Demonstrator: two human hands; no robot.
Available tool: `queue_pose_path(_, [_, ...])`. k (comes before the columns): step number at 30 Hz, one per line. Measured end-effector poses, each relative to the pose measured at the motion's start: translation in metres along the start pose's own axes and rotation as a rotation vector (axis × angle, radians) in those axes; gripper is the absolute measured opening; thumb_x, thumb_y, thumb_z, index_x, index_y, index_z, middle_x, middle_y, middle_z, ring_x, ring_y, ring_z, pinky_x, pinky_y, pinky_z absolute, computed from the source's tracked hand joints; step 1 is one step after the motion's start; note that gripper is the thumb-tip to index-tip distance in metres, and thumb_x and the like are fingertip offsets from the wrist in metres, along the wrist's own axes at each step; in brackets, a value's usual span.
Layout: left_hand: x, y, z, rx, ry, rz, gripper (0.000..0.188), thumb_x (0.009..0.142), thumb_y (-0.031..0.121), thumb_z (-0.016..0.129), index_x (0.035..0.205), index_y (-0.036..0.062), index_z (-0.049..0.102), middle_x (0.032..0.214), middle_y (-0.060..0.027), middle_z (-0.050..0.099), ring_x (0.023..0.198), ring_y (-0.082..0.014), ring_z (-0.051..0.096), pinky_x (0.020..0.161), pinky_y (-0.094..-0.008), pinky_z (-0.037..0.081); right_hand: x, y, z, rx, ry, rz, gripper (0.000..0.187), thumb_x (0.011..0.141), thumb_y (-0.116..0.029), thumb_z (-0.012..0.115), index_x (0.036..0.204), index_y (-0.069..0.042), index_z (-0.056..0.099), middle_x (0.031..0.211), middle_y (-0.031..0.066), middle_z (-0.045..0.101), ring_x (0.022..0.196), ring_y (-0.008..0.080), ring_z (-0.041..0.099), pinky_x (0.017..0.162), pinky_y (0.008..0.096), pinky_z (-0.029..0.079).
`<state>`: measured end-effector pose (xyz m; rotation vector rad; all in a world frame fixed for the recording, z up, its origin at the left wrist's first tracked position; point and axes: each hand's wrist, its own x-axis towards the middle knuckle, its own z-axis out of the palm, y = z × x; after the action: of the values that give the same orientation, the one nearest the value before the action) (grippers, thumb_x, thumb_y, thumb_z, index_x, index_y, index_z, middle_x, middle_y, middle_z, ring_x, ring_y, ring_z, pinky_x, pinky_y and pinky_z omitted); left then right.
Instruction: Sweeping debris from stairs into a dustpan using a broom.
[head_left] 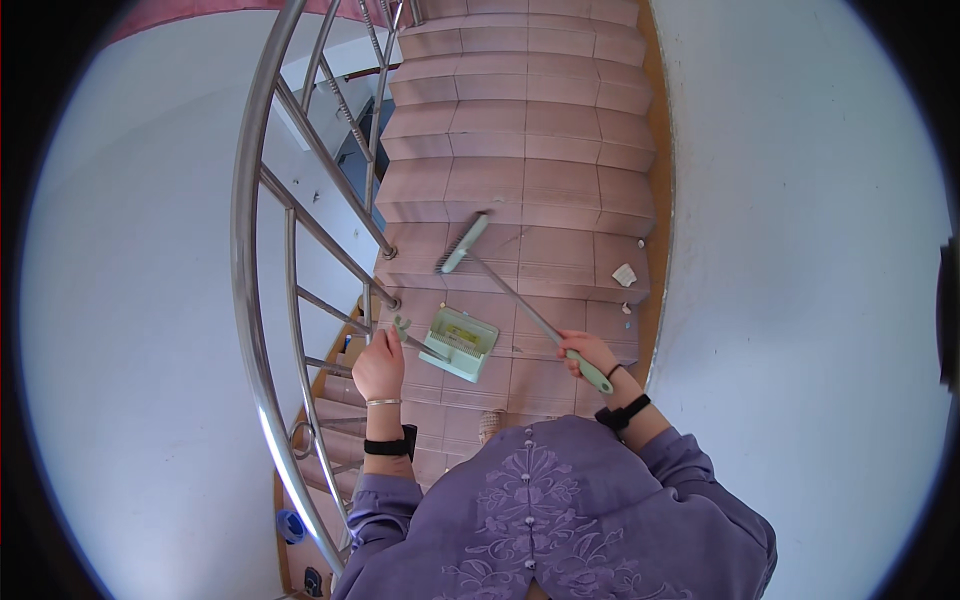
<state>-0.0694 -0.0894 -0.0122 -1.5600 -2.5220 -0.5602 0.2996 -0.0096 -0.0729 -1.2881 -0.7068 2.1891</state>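
Observation:
My left hand [380,366] is closed round the handle of a pale green dustpan [460,343], which rests on the tiled landing in front of me. A comb-like row of teeth and a yellowish patch show inside the pan. In my right hand [588,355] is the grip of a broom [520,300] with a thin grey shaft. Its pale green head with dark bristles lies slantwise against a stair step, beyond the dustpan. A crumpled white scrap of paper [624,274] lies on the step at the right, with smaller white bits near it.
Pinkish tiled stairs [520,120] rise ahead of me. A metal railing [250,250] curves along the left, with lower stairs beyond it. On the right stands a pale wall [790,250] with a brown skirting. A blue container [292,526] sits at the lower left.

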Motion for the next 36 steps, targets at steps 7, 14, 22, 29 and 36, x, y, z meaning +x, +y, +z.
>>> queue_pose_path(7, [0.008, -0.001, 0.006, 0.024, -0.016, 0.001, 0.046, 0.1, 0.044, 0.041, 0.074, 0.0102, 0.058, 0.063, -0.0159, 0.063, 0.059, -0.0388, 0.062, 0.049, -0.0498, 0.047, 0.045, 0.012, -0.006, 0.003, 0.015, 0.081, 0.042, 0.091, -0.011, 0.059, 0.132, -0.009, 0.05, 0.079, 0.0054, 0.061, 0.048, 0.0072, 0.048, 0.039, 0.0229, 0.038])
queue_pose_path(14, [0.007, -0.003, 0.0, 0.017, -0.022, -0.008, 0.047, 0.1, 0.045, 0.039, 0.074, 0.0101, 0.057, 0.063, -0.016, 0.062, 0.059, -0.0387, 0.063, 0.05, -0.0493, 0.048, -0.013, 0.022, -0.077, 0.147, 0.121, 0.063, 0.044, 0.092, -0.009, 0.057, 0.135, -0.008, 0.045, 0.078, 0.0058, 0.06, 0.049, 0.0087, 0.048, 0.041, 0.0224, 0.039])
queue_pose_path(22, [0.005, -0.003, 0.001, 0.019, -0.036, -0.004, 0.045, 0.101, 0.044, 0.039, 0.075, 0.0107, 0.056, 0.062, -0.0157, 0.062, 0.059, -0.0388, 0.062, 0.049, -0.0495, 0.048, -0.035, 0.0, -0.032, 0.044, 0.043, 0.018, 0.049, 0.091, -0.009, 0.056, 0.139, -0.008, 0.044, 0.078, 0.0047, 0.059, 0.048, 0.0077, 0.046, 0.04, 0.0223, 0.037])
queue_pose_path(29, [0.009, -0.002, 0.0, 0.013, -0.034, -0.008, 0.045, 0.1, 0.044, 0.04, 0.075, 0.0107, 0.055, 0.063, -0.0158, 0.062, 0.059, -0.0389, 0.062, 0.049, -0.0496, 0.047, 0.056, 0.011, 0.017, -0.155, -0.095, 0.035, 0.037, 0.091, -0.012, 0.057, 0.127, -0.007, 0.053, 0.078, 0.004, 0.06, 0.049, 0.0079, 0.049, 0.038, 0.0238, 0.039])
queue_pose_path(36, [0.004, -0.006, -0.003, 0.024, -0.071, -0.037, 0.046, 0.101, 0.045, 0.038, 0.078, 0.0106, 0.058, 0.067, -0.0165, 0.063, 0.062, -0.0396, 0.062, 0.052, -0.0511, 0.047, 0.062, 0.005, 0.021, 0.092, -0.112, 0.144, 0.04, 0.093, -0.015, 0.056, 0.132, -0.01, 0.049, 0.091, 0.0079, 0.065, 0.052, 0.0087, 0.053, 0.043, 0.0231, 0.044])
